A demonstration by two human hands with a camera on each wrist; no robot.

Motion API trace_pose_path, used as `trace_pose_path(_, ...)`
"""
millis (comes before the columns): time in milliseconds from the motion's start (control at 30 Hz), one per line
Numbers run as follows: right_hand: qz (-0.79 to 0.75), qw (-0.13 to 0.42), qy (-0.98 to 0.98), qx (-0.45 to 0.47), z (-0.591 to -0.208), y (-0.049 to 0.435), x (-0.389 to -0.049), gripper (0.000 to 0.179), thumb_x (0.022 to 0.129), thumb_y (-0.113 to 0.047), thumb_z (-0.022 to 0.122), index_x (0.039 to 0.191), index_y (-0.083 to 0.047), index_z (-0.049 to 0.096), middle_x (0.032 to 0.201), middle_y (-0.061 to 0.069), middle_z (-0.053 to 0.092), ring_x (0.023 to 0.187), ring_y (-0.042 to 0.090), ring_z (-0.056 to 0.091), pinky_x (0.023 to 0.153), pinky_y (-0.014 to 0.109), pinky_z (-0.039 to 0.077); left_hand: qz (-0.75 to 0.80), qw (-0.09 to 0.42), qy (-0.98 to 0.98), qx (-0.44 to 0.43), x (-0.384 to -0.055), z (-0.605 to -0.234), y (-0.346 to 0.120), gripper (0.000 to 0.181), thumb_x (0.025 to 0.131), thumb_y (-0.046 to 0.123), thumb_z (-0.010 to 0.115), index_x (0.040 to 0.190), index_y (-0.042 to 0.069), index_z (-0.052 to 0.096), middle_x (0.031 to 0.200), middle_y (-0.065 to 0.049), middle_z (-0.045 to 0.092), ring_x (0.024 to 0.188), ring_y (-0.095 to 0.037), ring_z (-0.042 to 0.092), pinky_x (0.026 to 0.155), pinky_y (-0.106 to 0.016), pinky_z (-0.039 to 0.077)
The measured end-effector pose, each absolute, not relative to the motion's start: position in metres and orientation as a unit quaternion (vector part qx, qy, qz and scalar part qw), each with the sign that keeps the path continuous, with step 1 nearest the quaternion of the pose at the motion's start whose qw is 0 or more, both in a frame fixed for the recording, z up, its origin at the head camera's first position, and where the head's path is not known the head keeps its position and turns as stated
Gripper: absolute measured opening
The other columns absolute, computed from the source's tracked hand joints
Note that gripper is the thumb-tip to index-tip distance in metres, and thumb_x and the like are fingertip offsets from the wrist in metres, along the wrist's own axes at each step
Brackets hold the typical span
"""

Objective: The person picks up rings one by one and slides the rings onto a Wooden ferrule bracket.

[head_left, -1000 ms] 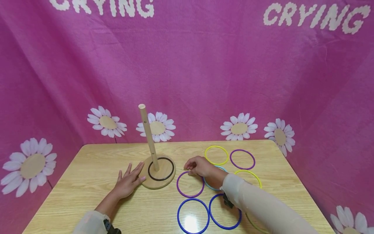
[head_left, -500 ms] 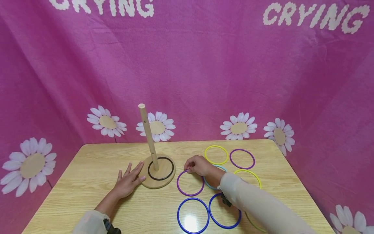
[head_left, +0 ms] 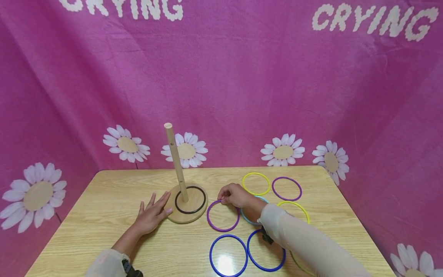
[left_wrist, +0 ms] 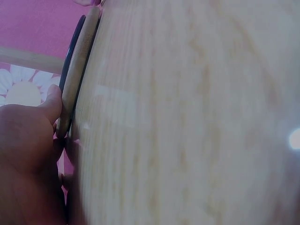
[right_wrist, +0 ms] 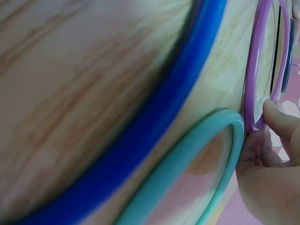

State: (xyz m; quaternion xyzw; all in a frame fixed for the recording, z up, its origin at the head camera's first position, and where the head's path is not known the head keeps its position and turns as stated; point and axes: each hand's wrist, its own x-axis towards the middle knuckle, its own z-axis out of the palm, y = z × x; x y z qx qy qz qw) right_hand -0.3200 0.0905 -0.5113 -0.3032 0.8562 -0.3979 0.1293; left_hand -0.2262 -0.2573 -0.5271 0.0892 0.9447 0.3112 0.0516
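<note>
My right hand (head_left: 235,195) pinches the far edge of a purple ring (head_left: 223,231) between thumb and fingers; the right wrist view shows the thumb on this purple ring (right_wrist: 249,93), which is tilted up beside the teal ring (right_wrist: 178,164). To the left stands a wooden peg stand with an upright pole (head_left: 175,157) on a round base (head_left: 183,218). A black ring (head_left: 190,212) lies on the base around the pole. With fingers spread, my left hand (head_left: 151,217) rests at the base's left edge, its thumb also at the rim in the left wrist view.
Right of the stand lie more rings: two blue (head_left: 229,235), a light blue one (head_left: 262,197) partly under my right wrist, yellow ones (head_left: 256,172) and another purple (head_left: 287,177). My right sleeve (head_left: 304,238) covers parts of some. A pink daisy-print cloth (head_left: 228,96) surrounds the wooden table.
My right fingers have closed on the purple ring's far edge, and the ring has shifted slightly left and away from me. The left hand and stand have stayed put.
</note>
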Motion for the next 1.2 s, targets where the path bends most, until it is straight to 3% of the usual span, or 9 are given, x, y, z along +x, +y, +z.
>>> trace_pose_path(467,-0.392,0.131,0.863,-0.289,-0.501,0.089,-0.321,0.011,0.088,0.007,0.073,0.089,-0.003,0.076,0.076,0.001,0.07,0.071,0.004,0.055,0.068,0.019,0.046,0.308,0.053,0.946,0.089,-0.227,-0.528,-0.258,0.069,0.109,0.042,0.049,0.166,0.014,0.02,0.171,-0.012,0.02,0.157,-0.047,-0.005,0.114,-0.073,-0.018)
trace_pose_path(633,-0.399,0.133,0.86,-0.289,-0.493,0.088,-0.325,0.013,0.089,0.009,0.068,0.093,-0.001,0.076,0.08,0.007,0.073,0.072,0.005,0.056,0.065,0.019,0.047,0.305,0.054,0.947,0.09,-0.227,-0.528,-0.258,0.07,0.109,0.044,0.048,0.166,0.014,0.02,0.171,-0.012,0.02,0.157,-0.047,-0.004,0.114,-0.073,-0.017)
trace_pose_path(833,-0.398,0.126,0.859,-0.296,-0.474,0.085,-0.33,0.008,0.094,0.006,0.067,0.098,0.003,0.074,0.09,0.018,0.075,0.073,0.005,0.057,0.066,0.019,0.048,0.307,0.054,0.946,0.089,-0.227,-0.527,-0.257,0.07,0.109,0.042,0.049,0.166,0.013,0.021,0.171,-0.013,0.02,0.157,-0.047,-0.004,0.114,-0.074,-0.017)
trace_pose_path(1200,-0.425,0.096,0.84,-0.324,-0.427,0.075,-0.346,0.007,0.093,0.007,0.068,0.099,0.009,0.071,0.084,0.012,0.072,0.074,0.005,0.058,0.069,0.02,0.049,0.306,0.054,0.946,0.089,-0.226,-0.526,-0.256,0.069,0.109,0.042,0.049,0.166,0.013,0.02,0.171,-0.013,0.02,0.157,-0.047,-0.004,0.114,-0.074,-0.017)
